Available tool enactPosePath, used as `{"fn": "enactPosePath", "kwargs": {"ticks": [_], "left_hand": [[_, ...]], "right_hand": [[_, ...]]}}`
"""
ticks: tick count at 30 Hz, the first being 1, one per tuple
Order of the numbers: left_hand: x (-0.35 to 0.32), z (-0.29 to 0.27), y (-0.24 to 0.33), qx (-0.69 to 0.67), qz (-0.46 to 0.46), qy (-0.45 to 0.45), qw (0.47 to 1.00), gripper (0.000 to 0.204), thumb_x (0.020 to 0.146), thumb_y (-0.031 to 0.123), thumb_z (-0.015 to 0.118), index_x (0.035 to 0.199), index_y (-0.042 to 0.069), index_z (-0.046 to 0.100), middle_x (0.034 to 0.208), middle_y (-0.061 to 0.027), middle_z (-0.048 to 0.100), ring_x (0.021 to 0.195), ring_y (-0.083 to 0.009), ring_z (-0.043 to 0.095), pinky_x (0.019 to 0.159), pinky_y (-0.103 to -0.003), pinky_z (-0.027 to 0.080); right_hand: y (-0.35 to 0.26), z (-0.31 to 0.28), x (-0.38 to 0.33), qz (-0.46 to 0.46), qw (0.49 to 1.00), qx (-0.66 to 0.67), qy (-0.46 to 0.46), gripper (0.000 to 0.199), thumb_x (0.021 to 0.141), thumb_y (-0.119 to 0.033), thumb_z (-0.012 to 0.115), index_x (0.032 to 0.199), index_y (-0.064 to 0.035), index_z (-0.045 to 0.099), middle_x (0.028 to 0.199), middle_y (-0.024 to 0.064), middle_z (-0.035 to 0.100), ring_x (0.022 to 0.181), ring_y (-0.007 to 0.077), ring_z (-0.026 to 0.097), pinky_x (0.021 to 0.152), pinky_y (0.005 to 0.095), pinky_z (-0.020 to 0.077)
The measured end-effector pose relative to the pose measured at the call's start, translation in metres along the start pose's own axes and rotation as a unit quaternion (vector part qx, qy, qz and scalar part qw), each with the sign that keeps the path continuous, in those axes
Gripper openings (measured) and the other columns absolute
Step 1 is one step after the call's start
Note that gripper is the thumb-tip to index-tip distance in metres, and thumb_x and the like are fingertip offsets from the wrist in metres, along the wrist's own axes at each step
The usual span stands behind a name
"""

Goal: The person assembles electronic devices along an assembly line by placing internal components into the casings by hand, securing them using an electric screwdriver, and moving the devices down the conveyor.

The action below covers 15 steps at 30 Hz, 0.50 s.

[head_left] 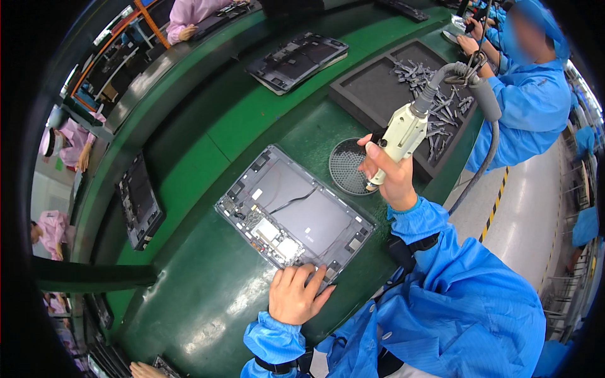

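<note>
An open laptop base [305, 208] lies tilted on the green bench, with its circuit board [277, 238] and a black cable showing inside. My left hand [295, 296] rests on its near edge, fingers spread and lying over the rim. My right hand [396, 176] is closed around a cream-coloured electric screwdriver [403, 135] whose grey cord rises from its top end. The screwdriver's tip points down over a round dish with a grid of small holes [343, 167], just right of the laptop base. Whether the tip touches the dish I cannot tell.
Behind the dish stands a dark foam tray [365, 91] holding several grey plastic parts. Other laptop bases lie on the green line, one at the back [296, 60] and one at left [140, 205]. A co-worker in blue [526, 107] sits at right; people in pink are farther off.
</note>
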<state>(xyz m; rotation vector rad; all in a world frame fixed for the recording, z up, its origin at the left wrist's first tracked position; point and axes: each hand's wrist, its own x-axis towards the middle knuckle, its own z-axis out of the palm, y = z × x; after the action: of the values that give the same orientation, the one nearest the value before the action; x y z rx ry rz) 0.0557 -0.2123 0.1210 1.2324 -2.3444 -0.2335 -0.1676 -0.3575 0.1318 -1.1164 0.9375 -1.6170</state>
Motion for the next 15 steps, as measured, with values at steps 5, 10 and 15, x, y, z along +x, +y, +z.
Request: {"fn": "enactPosePath", "kwargs": {"ticks": [5,10,15], "left_hand": [[-0.011,-0.004,-0.006,-0.014,0.006,-0.007,1.000,0.047,0.056,0.023,0.079,0.099,0.010,0.065,0.095,-0.0044,0.057,0.079,-0.0230,0.052,0.066,-0.035,0.042],[-0.013,-0.003,-0.016,-0.062,-0.008,0.013,0.998,0.048,0.056,0.022,0.078,0.099,0.007,0.064,0.099,-0.0057,0.056,0.083,-0.0241,0.052,0.069,-0.036,0.045],[-0.020,0.000,-0.020,-0.081,-0.008,0.027,0.996,0.045,0.057,0.021,0.078,0.097,0.006,0.064,0.098,-0.0051,0.053,0.085,-0.0234,0.052,0.068,-0.034,0.047]], "right_hand": [[0.001,-0.003,-0.003,-0.028,0.998,0.050,0.027,0.030,0.084,-0.017,0.061,0.099,0.0080,0.054,0.057,0.0024,0.049,0.047,0.0100,0.047,0.052,0.0273,0.0467],[-0.023,0.006,-0.032,-0.050,0.991,0.114,-0.055,0.031,0.091,-0.021,0.049,0.102,0.0082,0.052,0.054,0.0001,0.042,0.047,0.0105,0.043,0.057,0.0300,0.0459],[-0.016,0.040,-0.094,0.037,0.962,0.164,-0.216,0.044,0.084,-0.030,0.059,0.103,0.0085,0.048,0.057,0.0040,0.047,0.050,0.0122,0.047,0.063,0.0318,0.0469]]}}
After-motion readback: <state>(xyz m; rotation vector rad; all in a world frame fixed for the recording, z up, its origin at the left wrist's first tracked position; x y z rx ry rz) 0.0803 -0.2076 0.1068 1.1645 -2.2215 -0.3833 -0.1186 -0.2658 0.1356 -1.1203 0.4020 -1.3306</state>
